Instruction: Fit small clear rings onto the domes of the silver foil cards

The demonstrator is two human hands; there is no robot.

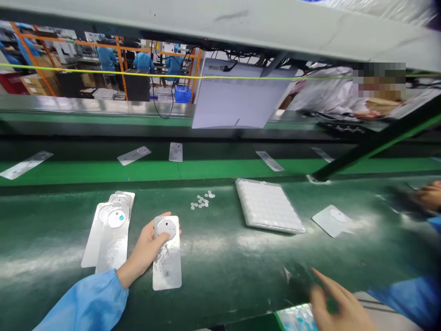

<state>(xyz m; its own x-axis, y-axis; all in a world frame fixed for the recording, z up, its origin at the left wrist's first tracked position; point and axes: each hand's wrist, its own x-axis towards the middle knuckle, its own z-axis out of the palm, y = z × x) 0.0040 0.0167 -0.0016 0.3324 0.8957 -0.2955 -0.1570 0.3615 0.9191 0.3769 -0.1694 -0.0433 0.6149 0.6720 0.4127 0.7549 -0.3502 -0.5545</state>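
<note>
My left hand [148, 246] is closed on a shiny silver plate [167, 271], with the thumb on the round grey disc near its top end. Left of it lies a fanned stack of similar plates [113, 248]; a blue mark shows on the front one's disc. My right hand [336, 303], blurred, is low at the right with index finger and thumb apart and nothing visible between them. Beneath it is a green-edged sheet or tray [296, 317] with blue spots. Several small white round pieces [203, 201] lie scattered beyond my left hand.
A clear-wrapped white tray [268, 207] lies right of centre, and another plate [332, 220] beyond it. Several plates rest along the green belt [213, 170]. A slanted dark post [372, 142] rises at right. A co-worker's blurred hand [432, 195] is at the right edge.
</note>
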